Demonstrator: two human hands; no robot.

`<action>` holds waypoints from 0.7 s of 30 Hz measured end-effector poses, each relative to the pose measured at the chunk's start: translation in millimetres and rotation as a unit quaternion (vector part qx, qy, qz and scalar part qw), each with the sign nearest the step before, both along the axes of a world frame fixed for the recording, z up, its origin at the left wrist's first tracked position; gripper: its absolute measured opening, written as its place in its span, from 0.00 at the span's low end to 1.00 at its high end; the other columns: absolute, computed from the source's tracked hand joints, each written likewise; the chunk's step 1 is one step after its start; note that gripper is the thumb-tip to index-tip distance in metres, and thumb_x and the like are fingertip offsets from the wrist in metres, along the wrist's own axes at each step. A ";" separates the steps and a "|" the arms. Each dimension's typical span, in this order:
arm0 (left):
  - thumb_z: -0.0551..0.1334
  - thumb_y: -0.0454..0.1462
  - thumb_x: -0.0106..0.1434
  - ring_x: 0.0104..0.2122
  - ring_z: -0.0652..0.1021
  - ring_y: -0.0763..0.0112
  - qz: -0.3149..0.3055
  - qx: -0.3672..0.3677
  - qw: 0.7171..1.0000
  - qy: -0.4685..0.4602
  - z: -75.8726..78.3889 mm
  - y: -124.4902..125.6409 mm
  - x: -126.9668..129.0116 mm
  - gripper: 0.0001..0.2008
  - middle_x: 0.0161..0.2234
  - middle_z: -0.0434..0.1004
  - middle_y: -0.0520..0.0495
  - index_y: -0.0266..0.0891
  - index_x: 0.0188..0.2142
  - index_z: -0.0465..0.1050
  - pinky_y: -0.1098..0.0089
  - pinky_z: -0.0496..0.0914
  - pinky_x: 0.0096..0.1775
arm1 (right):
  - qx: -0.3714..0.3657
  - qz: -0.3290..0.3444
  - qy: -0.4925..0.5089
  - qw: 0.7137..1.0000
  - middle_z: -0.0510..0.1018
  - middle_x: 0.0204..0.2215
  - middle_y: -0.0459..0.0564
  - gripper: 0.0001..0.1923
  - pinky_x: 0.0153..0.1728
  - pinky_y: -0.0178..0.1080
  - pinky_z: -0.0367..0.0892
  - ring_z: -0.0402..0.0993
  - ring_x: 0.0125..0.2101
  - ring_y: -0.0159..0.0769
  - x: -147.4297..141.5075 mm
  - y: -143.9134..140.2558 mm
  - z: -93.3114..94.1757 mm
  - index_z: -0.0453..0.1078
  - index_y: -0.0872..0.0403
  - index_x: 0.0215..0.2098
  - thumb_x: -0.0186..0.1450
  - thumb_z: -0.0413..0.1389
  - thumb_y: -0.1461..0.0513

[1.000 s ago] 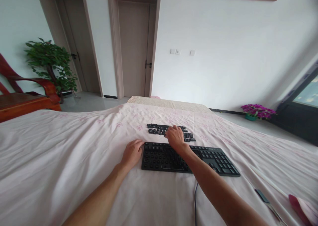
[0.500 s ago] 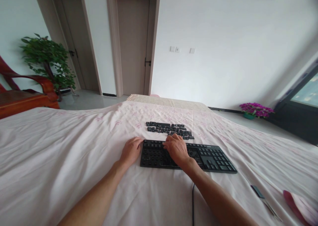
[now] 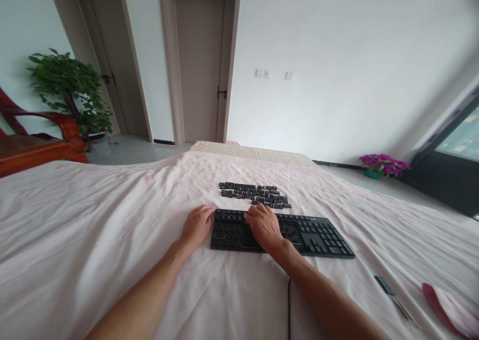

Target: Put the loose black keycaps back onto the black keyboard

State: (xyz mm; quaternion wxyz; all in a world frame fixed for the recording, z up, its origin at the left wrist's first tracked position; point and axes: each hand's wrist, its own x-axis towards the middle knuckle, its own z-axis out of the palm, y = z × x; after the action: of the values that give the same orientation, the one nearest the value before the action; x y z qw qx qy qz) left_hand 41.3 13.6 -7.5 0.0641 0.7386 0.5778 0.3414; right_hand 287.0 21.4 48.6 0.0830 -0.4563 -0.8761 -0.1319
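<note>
A black keyboard [image 3: 325,238] lies on the pale bedsheet, many of its main keys missing so that bare switch sockets show. My left hand [image 3: 197,225] holds its upper left corner, fingers bent and touching the edge. Over the top rows, left of the middle, is my right hand [image 3: 265,225], its fingers curled together and pointing down at the keyboard. Whatever sits under those fingertips is hidden. Just behind the keyboard lie loose black keycaps [image 3: 245,187] in uneven rows.
A tool with a dark handle and thin metal prongs [image 3: 396,297] rests at the right, beside a pink cloth item [image 3: 445,307]. The keyboard's cable [image 3: 289,305] runs toward me. Folds ripple the flowered sheet [image 3: 157,190].
The view has shifted very slightly. My right hand stays over almost the same spot on the keyboard, and my left hand remains at the corner.
</note>
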 end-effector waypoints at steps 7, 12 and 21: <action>0.55 0.23 0.57 0.50 0.74 0.67 0.002 -0.006 1.000 0.004 1.4 -0.9 0.7 0.23 0.49 0.78 0.47 0.41 0.48 0.76 0.65 0.63 0.57 | -0.007 -0.007 -0.045 0.999 0.73 0.43 0.56 0.12 0.42 0.43 0.54 0.62 0.44 0.43 -4.9 -13.6 4.5 0.71 0.53 0.44 0.66 0.49 0.67; 0.55 0.24 0.57 0.50 0.74 0.66 0.002 0.002 1.000 0.009 1.7 -1.7 1.0 0.22 0.49 0.78 0.44 0.40 0.48 0.76 0.64 0.63 0.57 | -0.021 -0.005 -0.054 0.998 0.73 0.43 0.57 0.16 0.42 0.43 0.54 0.62 0.44 0.44 -7.2 -21.1 5.4 0.69 0.56 0.49 0.64 0.49 0.70; 0.54 0.24 0.58 0.51 0.74 0.67 0.005 0.002 1.000 0.027 -0.4 -1.0 -0.9 0.22 0.50 0.77 0.44 0.38 0.49 0.76 0.66 0.63 0.57 | -0.079 -0.037 0.063 0.994 0.76 0.41 0.50 0.16 0.41 0.38 0.55 0.64 0.42 0.38 17.9 9.5 18.5 0.76 0.48 0.45 0.69 0.46 0.63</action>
State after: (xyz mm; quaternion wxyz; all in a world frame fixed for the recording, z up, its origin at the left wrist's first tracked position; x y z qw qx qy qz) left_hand 40.4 12.6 -7.8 0.0452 0.7448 0.5822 0.3230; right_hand 304.9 30.9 67.2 0.0966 -0.5010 -0.8592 -0.0364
